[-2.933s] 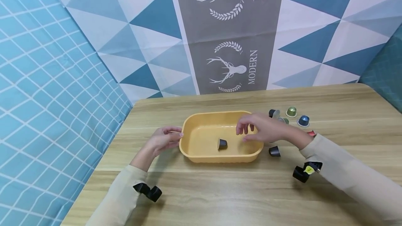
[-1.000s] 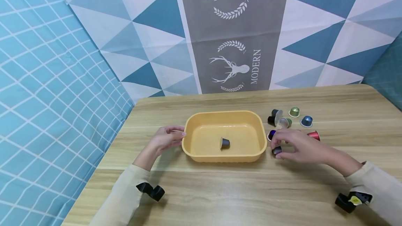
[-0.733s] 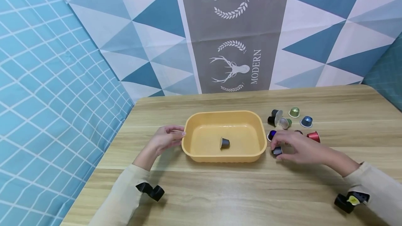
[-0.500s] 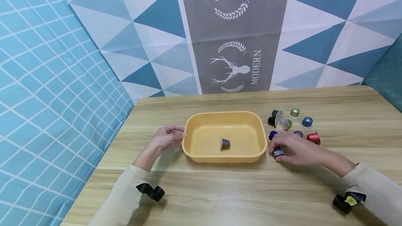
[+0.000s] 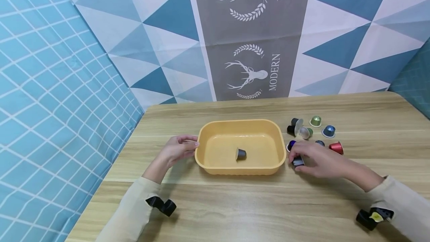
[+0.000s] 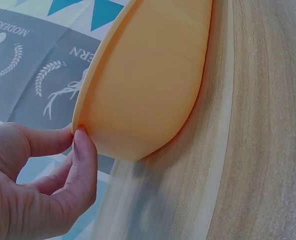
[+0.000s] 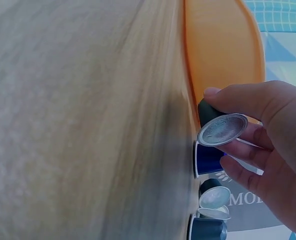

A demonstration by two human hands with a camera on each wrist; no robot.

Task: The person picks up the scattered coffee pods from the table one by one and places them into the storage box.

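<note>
My left hand (image 5: 174,150) pinches the left rim of a yellow-orange plastic basin (image 5: 240,171) between thumb and fingers; the left wrist view shows the thumb and a finger at the rim (image 6: 95,75). One dark coffee capsule (image 5: 241,154) lies on its side inside the basin. Just right of the basin, my right hand (image 5: 317,160) holds another dark coffee capsule (image 5: 298,161) by thumb and fingertips. Its silver foil lid (image 7: 223,131) faces the right wrist camera. Close beside those fingers is a deep blue capsule (image 5: 290,145), partly covered by the hand in the head view.
Behind my right hand are a red capsule (image 5: 336,147), a blue capsule (image 5: 328,131), a green one (image 5: 315,121) and a cluster of dark and silver-lidded capsules (image 5: 295,125). A patterned cloth wall (image 5: 252,40) rises behind the wooden table (image 5: 228,204).
My right hand has moved from above the basin to the right, onto the dark capsule outside it, and now grips that capsule. The left hand stays at the rim.
</note>
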